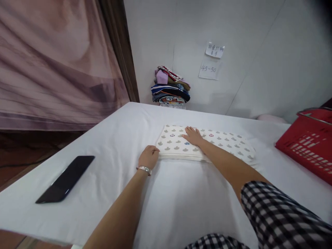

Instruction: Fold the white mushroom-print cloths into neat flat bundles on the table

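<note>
Right, fingers first: the right hand (193, 136) lies palm down on top of the folded cloth (204, 143), fingers extended and slightly spread, pressing flat, pinching nothing. The left hand (148, 156) sits at the cloth's near-left corner, fingers curled in against the edge; can't tell whether they actually pinch a layer or only butt up against it. There's a bracelet (144, 169) on that wrist, and a checked sleeve (280, 214) on the right arm.

The cloth is pale with a small repeated grey print and a few coloured marks. It lies on the white-covered table (116, 138), roughly centre, well back from the near edge. The near edge shows several stacked layers, so it's already folded into a long rectangle. The right end looks a bit rounder and less squared than the left.

Progress, my read: most folding looks done and the hands seem to be flattening or squaring up. Possibly one more fold across the length is left; that's a judgement only.

Around it: a dark phone (66, 178) sits on the table well to the left, apart from the hands. A red basket (308, 145) stands at the right edge. A pile of folded clothes (170, 88) rests at the far end against the wall, under two paper notes (211, 62).
</note>
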Demonstrator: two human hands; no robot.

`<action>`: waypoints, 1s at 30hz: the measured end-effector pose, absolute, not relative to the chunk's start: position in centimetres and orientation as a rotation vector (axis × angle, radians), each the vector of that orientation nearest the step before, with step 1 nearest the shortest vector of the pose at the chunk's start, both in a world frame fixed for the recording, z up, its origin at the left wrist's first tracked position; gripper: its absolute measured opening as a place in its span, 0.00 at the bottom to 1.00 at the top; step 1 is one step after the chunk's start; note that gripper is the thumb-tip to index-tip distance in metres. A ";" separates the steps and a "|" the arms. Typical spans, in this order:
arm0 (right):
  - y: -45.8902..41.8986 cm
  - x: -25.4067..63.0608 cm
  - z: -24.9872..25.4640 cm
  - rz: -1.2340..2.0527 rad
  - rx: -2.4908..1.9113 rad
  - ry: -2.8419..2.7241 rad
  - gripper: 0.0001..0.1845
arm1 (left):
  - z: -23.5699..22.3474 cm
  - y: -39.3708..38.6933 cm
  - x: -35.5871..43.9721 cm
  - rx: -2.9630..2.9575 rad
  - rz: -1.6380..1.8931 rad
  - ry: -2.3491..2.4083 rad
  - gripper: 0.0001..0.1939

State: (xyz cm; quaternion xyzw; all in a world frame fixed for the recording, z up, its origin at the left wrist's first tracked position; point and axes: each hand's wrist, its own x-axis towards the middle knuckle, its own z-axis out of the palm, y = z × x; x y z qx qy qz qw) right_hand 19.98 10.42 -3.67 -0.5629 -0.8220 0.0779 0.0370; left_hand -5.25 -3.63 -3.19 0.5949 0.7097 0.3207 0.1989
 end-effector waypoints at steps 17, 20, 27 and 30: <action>7.7 28.9 -3.5 0.178 -2.083 -2.311 0.34 | -3.2 -3.0 -5.6 1.705 0.895 1.983 0.12; 7.8 28.9 -3.5 0.203 -2.083 -2.319 0.34 | -3.2 -2.9 -5.7 1.701 0.913 1.983 0.12; 5.2 33.7 -2.1 0.096 -2.225 -2.201 0.32 | -2.9 -2.9 -5.8 1.679 0.934 1.972 0.11; 3.4 36.6 -2.5 0.108 -2.363 -2.070 0.33 | -2.6 -3.0 -5.6 1.671 0.897 1.973 0.11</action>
